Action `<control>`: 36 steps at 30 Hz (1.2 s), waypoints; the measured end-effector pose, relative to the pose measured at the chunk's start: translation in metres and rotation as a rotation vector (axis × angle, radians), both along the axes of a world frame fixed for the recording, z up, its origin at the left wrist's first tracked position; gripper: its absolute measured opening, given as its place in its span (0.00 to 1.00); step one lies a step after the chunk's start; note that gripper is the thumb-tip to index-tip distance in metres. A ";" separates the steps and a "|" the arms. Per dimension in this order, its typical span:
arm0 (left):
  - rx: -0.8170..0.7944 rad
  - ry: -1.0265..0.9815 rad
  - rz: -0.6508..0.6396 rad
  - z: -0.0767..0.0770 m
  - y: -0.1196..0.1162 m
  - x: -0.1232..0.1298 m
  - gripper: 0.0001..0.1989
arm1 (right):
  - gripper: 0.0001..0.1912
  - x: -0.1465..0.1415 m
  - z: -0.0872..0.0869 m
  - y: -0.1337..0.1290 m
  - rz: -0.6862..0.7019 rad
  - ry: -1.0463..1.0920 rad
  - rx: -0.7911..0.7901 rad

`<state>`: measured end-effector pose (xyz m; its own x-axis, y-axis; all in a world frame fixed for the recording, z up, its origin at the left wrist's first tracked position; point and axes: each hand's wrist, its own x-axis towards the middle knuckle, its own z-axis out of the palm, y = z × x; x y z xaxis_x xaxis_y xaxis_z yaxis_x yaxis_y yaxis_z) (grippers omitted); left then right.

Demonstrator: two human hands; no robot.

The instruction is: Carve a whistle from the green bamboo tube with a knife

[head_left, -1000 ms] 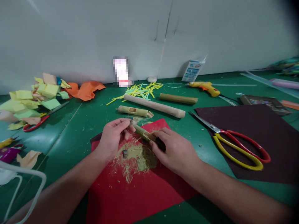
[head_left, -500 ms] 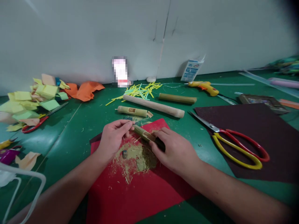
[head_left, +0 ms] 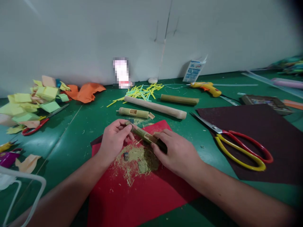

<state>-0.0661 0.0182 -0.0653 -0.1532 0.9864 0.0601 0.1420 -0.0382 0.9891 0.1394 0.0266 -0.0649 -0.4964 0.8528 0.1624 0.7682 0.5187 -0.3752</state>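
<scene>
A green bamboo tube (head_left: 142,133) with a notch cut in its side is held slantwise above a red sheet (head_left: 132,201). My left hand (head_left: 115,134) pinches its far left end between thumb and fingers. Around the near right end, my right hand (head_left: 175,149) has its fingers and thumb closed. Beneath the tube lies a heap of shavings and dust (head_left: 139,157) with small dark scraps in it. Just beyond my hands is a paler notched bamboo tube (head_left: 133,112), with a small cut piece beside its right end.
Large scissors (head_left: 234,142) rest on a dark sheet (head_left: 260,126) at right. Behind are a wooden rod (head_left: 156,107), another bamboo piece (head_left: 180,100), yellow strips (head_left: 142,92) and a yellow glue gun (head_left: 207,88). Folded papers (head_left: 33,101) and red-handled scissors (head_left: 35,127) lie left.
My left thumb and fingers now pinch the tube's left end, where before they were at its tip with the end hidden or shorter in view. My right hand has barely moved.
</scene>
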 end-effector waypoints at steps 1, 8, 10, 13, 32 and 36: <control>-0.002 0.011 -0.001 0.000 0.000 0.000 0.07 | 0.13 0.000 0.000 0.000 0.001 -0.001 -0.002; 0.017 0.242 0.038 -0.001 -0.001 0.000 0.09 | 0.13 0.001 -0.001 0.000 -0.001 0.007 0.011; 0.134 0.440 0.081 -0.001 -0.001 -0.002 0.08 | 0.13 0.000 -0.001 0.000 -0.002 0.001 0.011; 0.367 0.805 0.100 0.002 -0.002 -0.007 0.05 | 0.12 0.000 -0.001 0.000 0.005 -0.014 0.005; 0.456 1.026 -0.211 -0.003 0.000 -0.004 0.11 | 0.12 0.000 -0.001 0.000 -0.008 0.055 -0.061; 0.506 1.016 -0.275 -0.003 -0.002 0.002 0.12 | 0.12 0.000 -0.002 0.002 0.011 0.067 -0.067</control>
